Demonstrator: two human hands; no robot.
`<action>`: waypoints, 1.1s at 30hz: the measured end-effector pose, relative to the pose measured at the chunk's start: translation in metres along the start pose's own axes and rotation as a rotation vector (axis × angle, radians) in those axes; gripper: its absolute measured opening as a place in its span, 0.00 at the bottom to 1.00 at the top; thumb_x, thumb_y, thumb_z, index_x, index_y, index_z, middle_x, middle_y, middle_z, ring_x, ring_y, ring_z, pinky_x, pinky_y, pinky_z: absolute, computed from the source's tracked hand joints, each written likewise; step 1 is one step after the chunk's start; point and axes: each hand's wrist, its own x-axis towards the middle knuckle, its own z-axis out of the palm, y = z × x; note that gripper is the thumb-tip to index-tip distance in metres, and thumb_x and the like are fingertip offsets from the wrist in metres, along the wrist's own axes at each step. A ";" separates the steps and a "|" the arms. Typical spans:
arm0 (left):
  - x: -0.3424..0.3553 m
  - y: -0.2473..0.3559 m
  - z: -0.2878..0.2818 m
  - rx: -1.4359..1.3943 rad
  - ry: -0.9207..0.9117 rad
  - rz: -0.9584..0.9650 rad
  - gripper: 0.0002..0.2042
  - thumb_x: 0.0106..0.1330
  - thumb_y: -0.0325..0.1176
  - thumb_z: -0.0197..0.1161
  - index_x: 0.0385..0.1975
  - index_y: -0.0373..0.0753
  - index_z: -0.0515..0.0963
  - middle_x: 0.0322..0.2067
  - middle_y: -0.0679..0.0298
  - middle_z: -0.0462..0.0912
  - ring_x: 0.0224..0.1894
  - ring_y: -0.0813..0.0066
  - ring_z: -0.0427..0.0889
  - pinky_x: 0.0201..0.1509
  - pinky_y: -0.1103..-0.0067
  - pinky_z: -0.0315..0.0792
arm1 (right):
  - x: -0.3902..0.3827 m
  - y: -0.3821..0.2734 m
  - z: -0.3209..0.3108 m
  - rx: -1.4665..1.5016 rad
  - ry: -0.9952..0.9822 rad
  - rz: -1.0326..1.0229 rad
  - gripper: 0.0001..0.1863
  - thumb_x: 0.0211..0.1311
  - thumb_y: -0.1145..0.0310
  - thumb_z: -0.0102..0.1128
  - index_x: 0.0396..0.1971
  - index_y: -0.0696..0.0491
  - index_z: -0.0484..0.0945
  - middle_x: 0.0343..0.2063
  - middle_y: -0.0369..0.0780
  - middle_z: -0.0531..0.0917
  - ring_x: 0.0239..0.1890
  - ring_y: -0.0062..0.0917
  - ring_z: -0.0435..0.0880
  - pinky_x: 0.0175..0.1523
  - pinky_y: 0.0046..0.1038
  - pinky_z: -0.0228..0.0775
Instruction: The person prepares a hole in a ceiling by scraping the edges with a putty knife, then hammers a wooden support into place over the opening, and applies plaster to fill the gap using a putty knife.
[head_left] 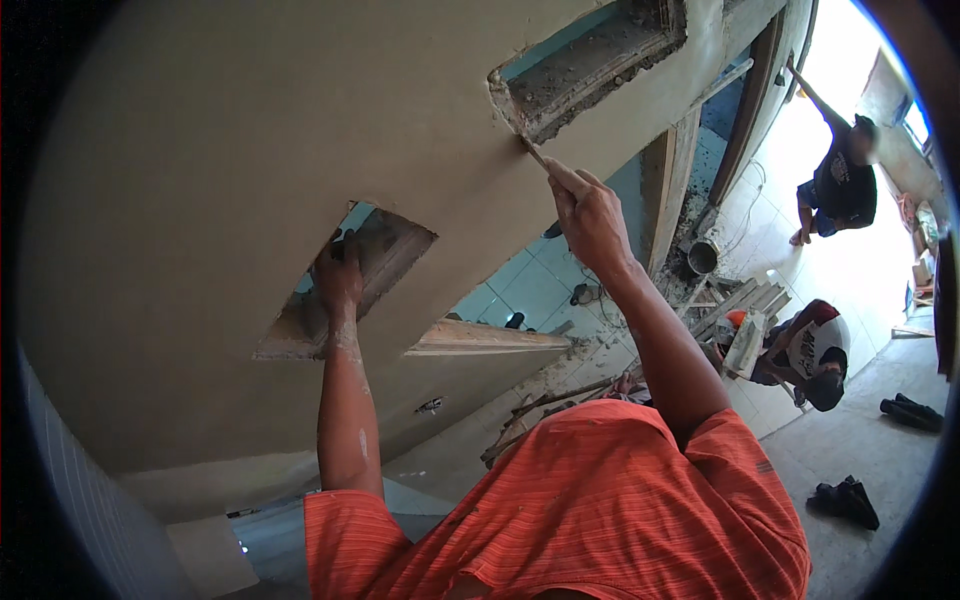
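Note:
My right hand (pixel 590 215) is closed round a thin, narrow-bladed tool (pixel 534 150), its kind unclear. The tool's tip meets the lower left corner of a rough-edged wall opening (pixel 590 75) in the smooth grey-brown plaster wall (pixel 220 150). Lower on the left, my left hand (pixel 340 270) reaches into a second, slanted wall opening (pixel 395 250). Its curled fingers seem to grip the opening's far edge, though shade partly hides them. Pale plaster smears mark the left forearm.
Below right, a person (pixel 815 355) bends beside wooden boards (pixel 745 345). Another person (pixel 850 175) stands farther off, an arm against the wall. A dark bucket (pixel 703 257) stands amid rubble on the tiles. Dark shoes (pixel 845 502) lie at the right. A wooden frame (pixel 490 338) edges a lower opening.

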 end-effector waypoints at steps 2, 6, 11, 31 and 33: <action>0.001 -0.003 -0.002 0.035 0.001 -0.001 0.25 0.72 0.51 0.61 0.51 0.32 0.82 0.47 0.46 0.87 0.51 0.47 0.85 0.56 0.60 0.75 | 0.002 -0.002 -0.001 0.003 0.016 -0.020 0.17 0.74 0.68 0.57 0.59 0.51 0.81 0.32 0.48 0.82 0.34 0.46 0.84 0.42 0.43 0.76; 0.001 0.001 -0.001 0.029 -0.010 -0.009 0.24 0.72 0.50 0.62 0.51 0.31 0.82 0.47 0.46 0.87 0.51 0.47 0.85 0.56 0.61 0.76 | 0.006 -0.008 -0.016 0.005 0.011 0.020 0.17 0.74 0.67 0.57 0.59 0.51 0.82 0.33 0.48 0.82 0.35 0.46 0.84 0.42 0.43 0.76; 0.004 -0.012 -0.002 -0.007 -0.007 0.027 0.24 0.72 0.49 0.62 0.52 0.31 0.81 0.48 0.47 0.86 0.50 0.47 0.85 0.56 0.61 0.76 | 0.004 -0.011 -0.024 0.046 0.056 -0.043 0.17 0.74 0.67 0.58 0.59 0.51 0.82 0.34 0.49 0.83 0.36 0.47 0.85 0.43 0.43 0.76; 0.000 -0.003 -0.003 0.013 0.017 0.025 0.25 0.73 0.51 0.60 0.51 0.32 0.82 0.45 0.46 0.87 0.49 0.46 0.86 0.55 0.60 0.75 | 0.084 0.064 -0.099 0.433 0.342 0.568 0.26 0.76 0.59 0.54 0.69 0.54 0.71 0.34 0.40 0.87 0.22 0.18 0.80 0.24 0.23 0.72; 0.001 -0.001 0.002 0.025 0.009 0.013 0.25 0.73 0.51 0.60 0.51 0.32 0.82 0.45 0.46 0.87 0.49 0.46 0.86 0.55 0.60 0.75 | 0.099 0.085 -0.108 0.426 0.364 0.597 0.24 0.75 0.60 0.55 0.64 0.56 0.76 0.34 0.41 0.88 0.24 0.19 0.80 0.28 0.24 0.74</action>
